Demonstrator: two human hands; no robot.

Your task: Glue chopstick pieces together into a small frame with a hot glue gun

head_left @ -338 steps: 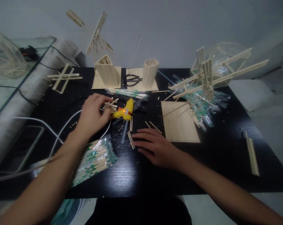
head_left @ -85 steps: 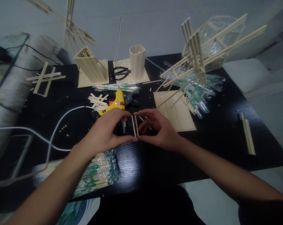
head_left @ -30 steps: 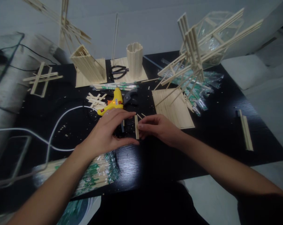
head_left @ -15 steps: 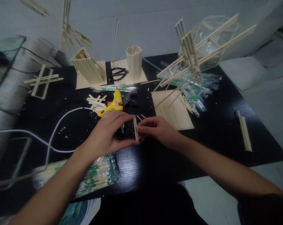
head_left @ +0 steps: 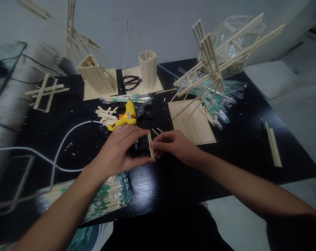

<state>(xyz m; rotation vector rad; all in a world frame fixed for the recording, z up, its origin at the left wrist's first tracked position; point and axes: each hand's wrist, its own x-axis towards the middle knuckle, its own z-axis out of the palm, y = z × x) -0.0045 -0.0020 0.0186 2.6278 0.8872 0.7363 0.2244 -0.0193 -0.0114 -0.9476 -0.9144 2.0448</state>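
Left hand [head_left: 118,148] and right hand [head_left: 172,143]: fingers gripping short sticks [head_left: 151,145], inside desk [head_left: 184,183] front edge. Apparent alignment; next requires steady pressure.

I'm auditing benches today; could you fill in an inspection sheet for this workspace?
Surface: black table, sprinkled with crumbs.
Job's things: short sticks, yellow glue gun beyond them.
Clutter: loose stick pile; bagged sticks near the front edge.
Hands: left hand grips the short sticks' ends; right hand at their side, grip unclear.
Cables: white cable looping at left; black cable at far left.
Surroundings: pale wall behind.
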